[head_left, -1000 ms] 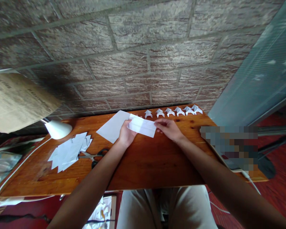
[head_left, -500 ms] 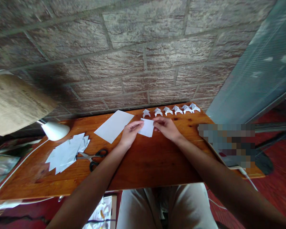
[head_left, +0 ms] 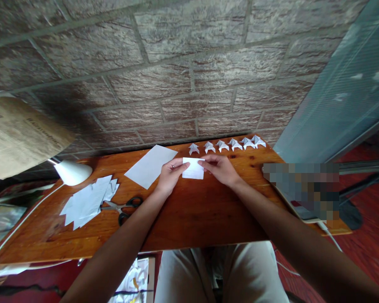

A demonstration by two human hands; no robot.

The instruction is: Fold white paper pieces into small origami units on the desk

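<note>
A small white square of paper [head_left: 193, 169] is held up between my two hands, above the wooden table. My left hand [head_left: 169, 173] pinches its left edge, thumb in front and fingers behind. On the opposite edge, near the upper corner, my right hand [head_left: 219, 168] grips it the same way. Just beyond the square stands a row of several folded paper figures [head_left: 222, 146] with pointed tips. To the left of my left hand lies a larger white sheet [head_left: 151, 166], flat on the wood.
Scissors with black handles [head_left: 121, 207] lie beside my left forearm. Left of them is a pile of cut paper pieces [head_left: 86, 204], near a white lamp [head_left: 72, 173]. A blurred-out device [head_left: 301, 191] sits at the table's right end. A stone-patterned wall [head_left: 164, 75] rises behind.
The paper square has turned slightly between my hands, so its edges now run nearly level. My left hand has shifted a little to the left. The other things stay put.
</note>
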